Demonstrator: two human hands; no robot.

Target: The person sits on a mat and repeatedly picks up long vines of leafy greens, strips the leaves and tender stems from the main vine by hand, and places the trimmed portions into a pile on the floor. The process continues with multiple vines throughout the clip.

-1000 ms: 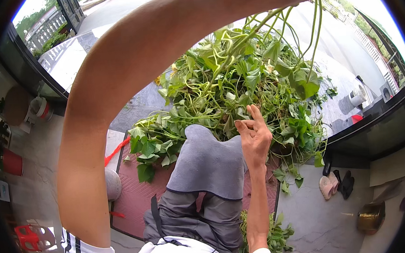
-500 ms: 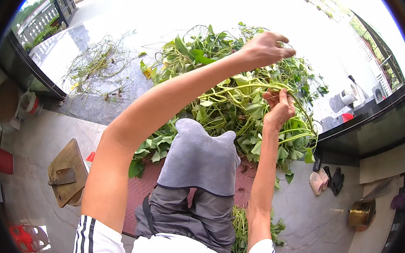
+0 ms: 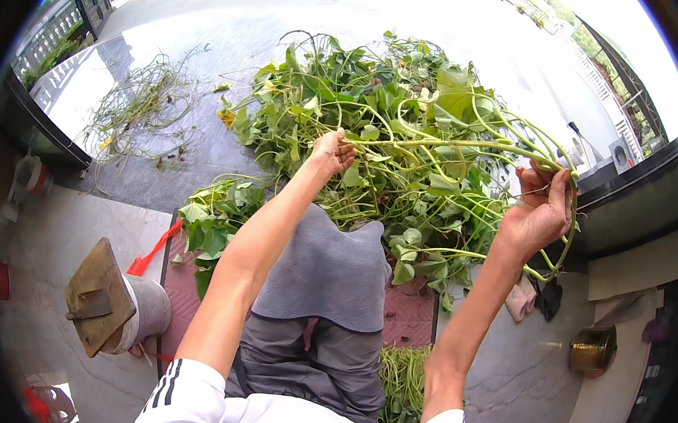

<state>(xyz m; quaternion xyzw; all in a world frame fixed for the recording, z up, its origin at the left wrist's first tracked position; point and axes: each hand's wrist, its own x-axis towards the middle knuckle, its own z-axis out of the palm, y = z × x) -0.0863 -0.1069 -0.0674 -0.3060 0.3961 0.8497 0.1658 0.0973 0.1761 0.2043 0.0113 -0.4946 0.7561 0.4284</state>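
One pale stone floor [image 3: 523, 364] is spreading around three lots of greenery: one big leafy heap [image 3: 372, 182] ahead, one sparse tangle [image 3: 143, 107] farther left, one small bunch [image 3: 402, 380] beside the knees. Vines [image 3: 472, 143], overlapping too much for counting, are stretching above the heap between two hands: the right hand [image 3: 545, 211] is curling its fingers around their right end; the left hand [image 3: 335, 150], nearly closed, is pinching their left end.
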